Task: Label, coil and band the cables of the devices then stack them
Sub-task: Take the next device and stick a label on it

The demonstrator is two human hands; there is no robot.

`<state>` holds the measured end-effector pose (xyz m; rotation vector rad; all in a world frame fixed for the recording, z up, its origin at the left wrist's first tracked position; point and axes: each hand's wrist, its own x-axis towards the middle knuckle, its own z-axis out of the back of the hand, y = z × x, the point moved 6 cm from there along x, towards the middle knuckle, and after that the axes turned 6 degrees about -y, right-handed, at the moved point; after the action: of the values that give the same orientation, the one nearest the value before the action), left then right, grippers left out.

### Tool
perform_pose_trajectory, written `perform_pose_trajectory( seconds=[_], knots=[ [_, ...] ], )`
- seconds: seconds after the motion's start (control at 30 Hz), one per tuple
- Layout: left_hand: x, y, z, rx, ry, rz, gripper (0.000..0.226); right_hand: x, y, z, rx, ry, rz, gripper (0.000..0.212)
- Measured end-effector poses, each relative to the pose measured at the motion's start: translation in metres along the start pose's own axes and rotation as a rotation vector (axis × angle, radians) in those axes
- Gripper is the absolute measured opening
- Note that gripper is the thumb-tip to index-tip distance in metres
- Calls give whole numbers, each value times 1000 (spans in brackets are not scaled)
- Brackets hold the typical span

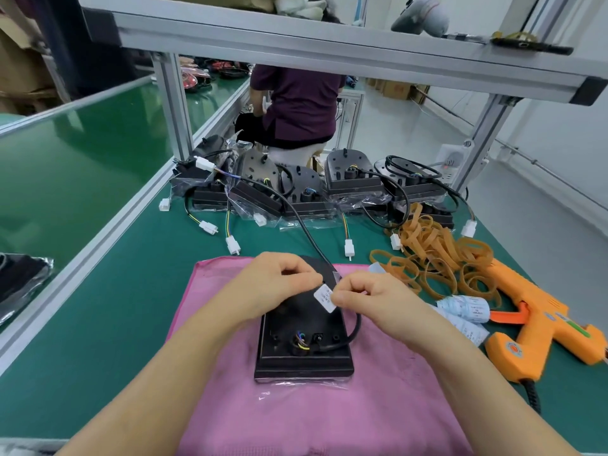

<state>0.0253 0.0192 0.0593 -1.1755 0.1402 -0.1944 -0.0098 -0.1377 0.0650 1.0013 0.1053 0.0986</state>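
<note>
- A black device (304,343) is being kept back-side up on a pink cloth (329,406), mid green bench (115,307).
- Its cable (357,325) is being led out of the rear socket and looped to the right, then passed up under the right hand (371,302).
- A white label (325,300) is being pinched just above the device by the right hand's curled thumb and forefinger.
- The label's upper corner is being pinched by the left hand (279,284), fingers curled.
- The join of label and cable is being hidden by the fingertips, so the wrap cannot be judged.
- A cable stretch is being run from between the hands toward the back row.
- Bagged devices (352,179) are being kept in a row at the bench's far edge, with white connectors (233,245) trailing forward.
- Loose rubber bands (437,255) are being kept in a heap right of the cloth.
- A label roll (464,309) is being kept beside an orange glue gun (543,324), near the right forearm.
- A seated person (296,103) is being partly screened by the aluminium frame (172,103).
</note>
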Motion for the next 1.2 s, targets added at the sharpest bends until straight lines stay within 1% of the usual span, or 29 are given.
perform_pose_trajectory(
  seconds=[0.1,0.27,0.33,0.47,0.53,0.6,0.77,0.83,0.93,1.03,1.1,1.2],
  knots=[
    [-2,-2,0,-12,65,12,10,4,6,-3,-78,39,32,12],
    [-2,-1,2,23,98,8,16,9,8,-6,-126,44,60,9],
    [-2,1,2,3,79,10,16,11,5,-6,-55,8,34,10],
    [-2,8,5,-109,-17,71,5,15,-6,-7,129,-79,-40,11],
    [-2,13,6,-156,-54,97,6,17,-7,-7,202,-134,-49,10],
    [-2,17,6,-211,-75,114,11,17,-8,-6,249,-183,-49,9],
    [-2,23,8,-227,-92,136,18,20,-12,-8,216,-179,-50,10],
    [-3,25,9,-190,-95,141,21,23,-13,-9,202,-170,-50,11],
    [-2,27,10,-133,-117,138,19,28,-15,-7,162,-188,-62,11],
    [1,27,11,-176,-163,130,22,30,-17,-7,178,-174,-86,16],
    [4,28,12,-200,-177,140,25,30,-15,-9,181,-164,-66,15],
    [4,29,9,-199,-155,158,20,31,-13,-11,175,-178,-37,13]
  ],
)
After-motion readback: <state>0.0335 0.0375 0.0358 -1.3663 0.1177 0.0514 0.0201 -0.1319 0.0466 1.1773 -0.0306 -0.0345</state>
